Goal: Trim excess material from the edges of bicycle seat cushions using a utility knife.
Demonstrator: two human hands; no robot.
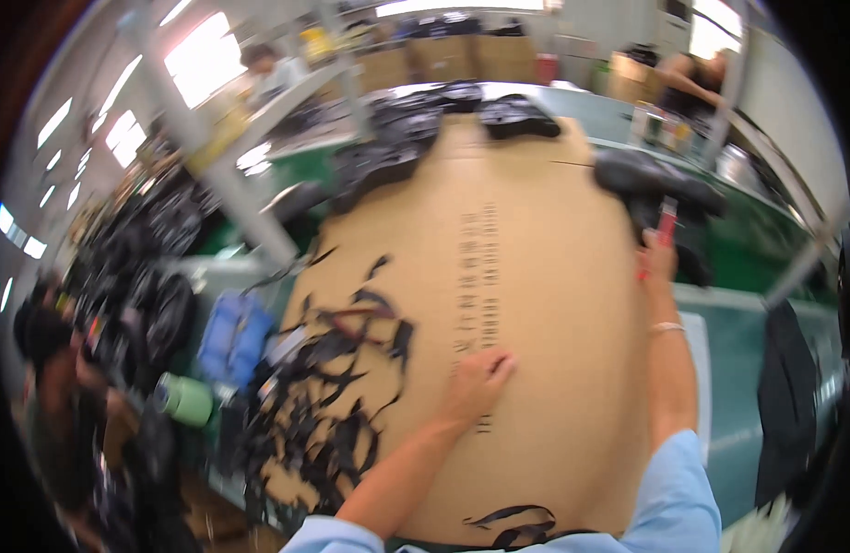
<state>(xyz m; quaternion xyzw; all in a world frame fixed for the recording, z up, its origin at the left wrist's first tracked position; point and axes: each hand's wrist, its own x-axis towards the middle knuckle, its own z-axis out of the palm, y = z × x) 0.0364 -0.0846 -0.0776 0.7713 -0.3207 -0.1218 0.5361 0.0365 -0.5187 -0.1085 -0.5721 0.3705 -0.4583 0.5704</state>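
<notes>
A smooth green worktop carries a broad, flat sheet of tan cardboard with dark print down its middle. Along its far left edge sit bulky, glossy black pieces with rounded contours; another black bundle, soft and creased, lies by the far right side. Thin, curling black strips tangle in a loose heap on the near left. A dark cloth, long and matte, drapes at the far right. Beside the heap are a puffy blue bag and a rounded, pale green cup lying tilted. The left hand is curled into a loose fist over the cardboard's middle; contact is hard to tell. The right hand grips a slim red tool, blurred, its tip pointing away near the black bundle at the cardboard's right edge.
</notes>
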